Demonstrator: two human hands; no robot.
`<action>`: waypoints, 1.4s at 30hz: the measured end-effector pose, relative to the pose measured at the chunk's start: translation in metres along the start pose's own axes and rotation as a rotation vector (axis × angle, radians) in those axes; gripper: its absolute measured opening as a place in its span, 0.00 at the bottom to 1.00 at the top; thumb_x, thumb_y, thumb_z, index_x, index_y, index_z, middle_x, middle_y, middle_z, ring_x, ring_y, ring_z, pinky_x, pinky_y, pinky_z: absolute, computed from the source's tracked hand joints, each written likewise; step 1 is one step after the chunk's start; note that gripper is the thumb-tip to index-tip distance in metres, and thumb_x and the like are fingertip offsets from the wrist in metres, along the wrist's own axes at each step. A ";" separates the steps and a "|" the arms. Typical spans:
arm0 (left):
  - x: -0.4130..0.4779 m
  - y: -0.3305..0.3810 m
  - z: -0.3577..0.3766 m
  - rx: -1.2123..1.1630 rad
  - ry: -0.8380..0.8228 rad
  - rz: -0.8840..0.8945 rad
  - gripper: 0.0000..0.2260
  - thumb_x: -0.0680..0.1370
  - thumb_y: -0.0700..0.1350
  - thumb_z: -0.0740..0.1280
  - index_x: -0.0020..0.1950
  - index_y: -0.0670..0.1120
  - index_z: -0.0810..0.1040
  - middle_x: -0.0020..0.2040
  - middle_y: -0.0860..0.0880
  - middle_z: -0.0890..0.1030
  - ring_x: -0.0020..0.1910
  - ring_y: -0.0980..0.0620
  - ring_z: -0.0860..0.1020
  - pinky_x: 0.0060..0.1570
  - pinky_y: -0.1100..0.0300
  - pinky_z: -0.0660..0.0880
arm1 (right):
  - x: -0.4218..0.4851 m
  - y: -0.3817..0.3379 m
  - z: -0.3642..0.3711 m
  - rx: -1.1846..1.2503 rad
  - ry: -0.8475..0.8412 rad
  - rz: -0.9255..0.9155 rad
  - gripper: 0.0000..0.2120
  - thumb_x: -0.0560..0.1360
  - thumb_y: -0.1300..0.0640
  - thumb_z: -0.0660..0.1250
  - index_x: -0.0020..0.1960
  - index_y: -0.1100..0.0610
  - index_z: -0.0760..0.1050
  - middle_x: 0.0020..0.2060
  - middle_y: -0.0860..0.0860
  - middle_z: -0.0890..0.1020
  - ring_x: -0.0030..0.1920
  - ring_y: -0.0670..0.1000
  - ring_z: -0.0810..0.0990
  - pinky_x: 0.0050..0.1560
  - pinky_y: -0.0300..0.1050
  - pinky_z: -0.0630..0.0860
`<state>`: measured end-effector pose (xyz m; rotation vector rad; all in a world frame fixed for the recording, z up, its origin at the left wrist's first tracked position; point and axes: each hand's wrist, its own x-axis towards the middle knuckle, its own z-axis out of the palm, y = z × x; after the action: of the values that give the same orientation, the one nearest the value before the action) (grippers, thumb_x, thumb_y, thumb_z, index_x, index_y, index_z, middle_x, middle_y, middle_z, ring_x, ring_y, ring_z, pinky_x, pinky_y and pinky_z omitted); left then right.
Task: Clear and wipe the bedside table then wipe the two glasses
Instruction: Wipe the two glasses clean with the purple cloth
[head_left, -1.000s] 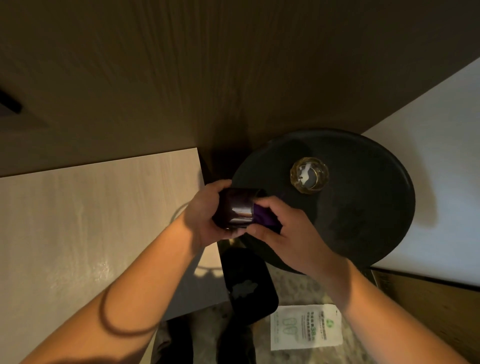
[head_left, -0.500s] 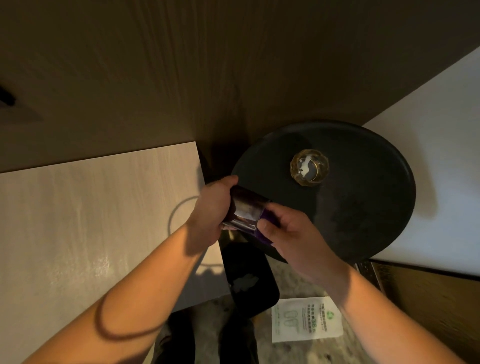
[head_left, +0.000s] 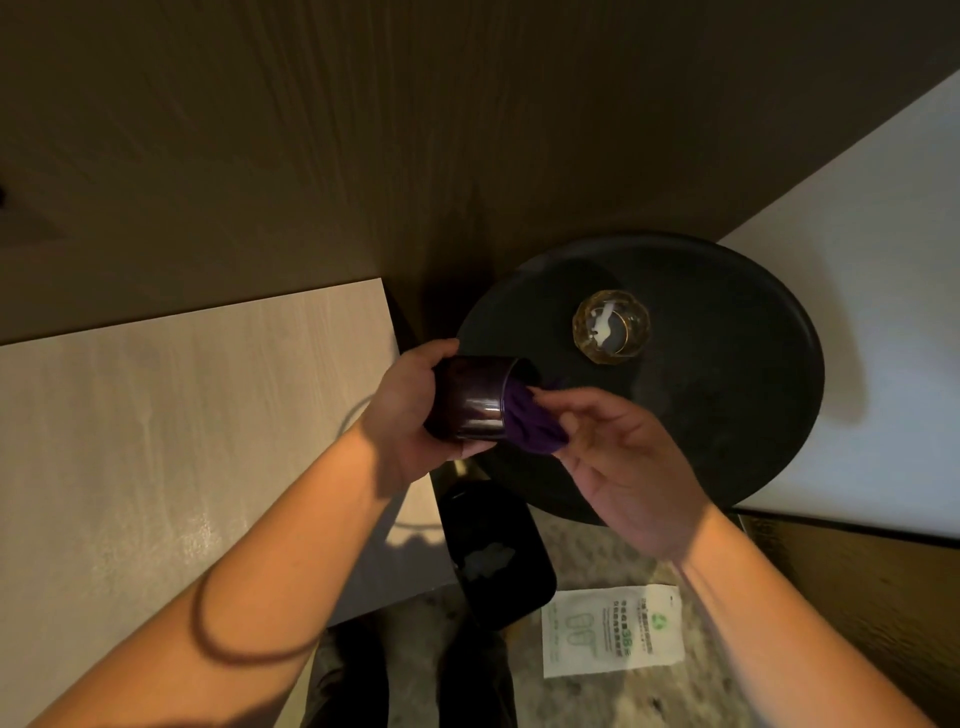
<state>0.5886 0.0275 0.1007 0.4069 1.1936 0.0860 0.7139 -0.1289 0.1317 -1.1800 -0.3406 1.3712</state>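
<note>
Your left hand (head_left: 410, 410) is wrapped around a dark glass (head_left: 470, 400), thumb on top and fingers beneath, holding it tipped on its side with the mouth turned toward your right. A purple cloth (head_left: 532, 423) is stuffed into that mouth and bulges out of it. Your right hand (head_left: 623, 467) sits just beside the opening, palm up and fingers loosely spread, with the fingertips (head_left: 566, 410) pinching the cloth's outer folds. Both forearms reach up from the bottom corners of the view, and a thin dark band circles the left one.

The glass hangs over the near-left rim of the round black bedside table (head_left: 753, 415). The second glass (head_left: 612, 327) stands upright on the tabletop, well apart from your hands, clear with a gold rim and a pale reflection inside.

How far the cloth reaches into the held glass cannot be seen through its dark wall. Below your hands a black bin (head_left: 498, 551) stands on the speckled floor, something pale inside it too dim to identify. A white printed packet (head_left: 613, 631) lies beside it, its text too small to read.
</note>
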 end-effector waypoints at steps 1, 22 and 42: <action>-0.001 0.001 0.002 0.010 -0.002 -0.005 0.10 0.80 0.54 0.67 0.55 0.48 0.79 0.47 0.43 0.85 0.46 0.42 0.84 0.43 0.48 0.79 | 0.001 0.000 0.001 -0.082 0.018 -0.024 0.14 0.73 0.61 0.71 0.57 0.57 0.84 0.59 0.58 0.85 0.63 0.57 0.83 0.61 0.46 0.80; -0.010 -0.010 0.016 0.140 0.063 0.107 0.15 0.83 0.54 0.62 0.61 0.46 0.79 0.46 0.44 0.86 0.44 0.45 0.84 0.42 0.53 0.80 | 0.007 0.008 0.010 -1.154 -0.030 -0.109 0.16 0.85 0.51 0.60 0.70 0.56 0.71 0.58 0.50 0.83 0.56 0.46 0.83 0.51 0.32 0.78; -0.012 -0.002 0.003 0.053 -0.228 -0.122 0.30 0.81 0.67 0.57 0.68 0.46 0.81 0.61 0.38 0.85 0.62 0.36 0.81 0.62 0.34 0.77 | -0.009 0.009 -0.007 -1.126 0.026 -0.343 0.13 0.83 0.56 0.63 0.67 0.54 0.76 0.55 0.42 0.82 0.55 0.39 0.82 0.55 0.29 0.74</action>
<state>0.5867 0.0213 0.1115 0.3789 0.9948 -0.0960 0.7119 -0.1420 0.1249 -1.9070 -1.3404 0.8118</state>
